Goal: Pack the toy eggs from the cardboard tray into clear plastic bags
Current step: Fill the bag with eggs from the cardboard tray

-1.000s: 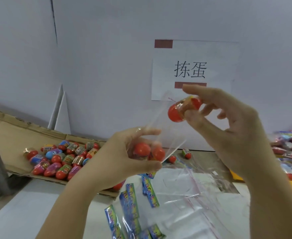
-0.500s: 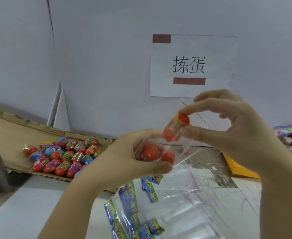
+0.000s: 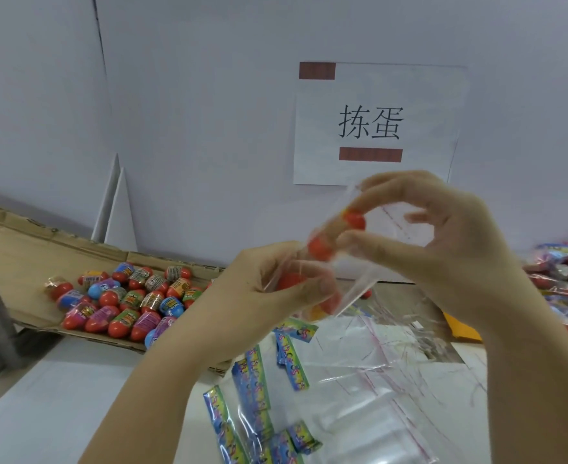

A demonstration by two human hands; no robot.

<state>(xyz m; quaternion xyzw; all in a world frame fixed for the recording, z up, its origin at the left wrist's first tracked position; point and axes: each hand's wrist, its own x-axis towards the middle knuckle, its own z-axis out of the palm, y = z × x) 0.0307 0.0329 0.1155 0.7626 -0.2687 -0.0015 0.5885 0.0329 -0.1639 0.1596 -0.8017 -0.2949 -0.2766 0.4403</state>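
My left hand (image 3: 262,296) grips the lower part of a clear plastic bag (image 3: 359,283) with red toy eggs (image 3: 289,281) inside it. My right hand (image 3: 443,242) pinches a red toy egg (image 3: 336,234) with an orange label between thumb and forefinger, at the bag's open mouth. The bag's upper edge drapes over this egg. At the left lies a cardboard tray (image 3: 18,262) with several toy eggs (image 3: 125,303) in red, blue and purple.
Loose clear bags (image 3: 393,380) and colourful header cards (image 3: 252,383) lie on the white table below my hands. Packed bags of eggs (image 3: 567,279) pile up at the right beside a yellow bin (image 3: 463,329). A paper sign (image 3: 376,125) hangs on the back wall.
My right hand has brought the egg down and left, from above the bag to its mouth. My left hand has held the bag with eggs steady.
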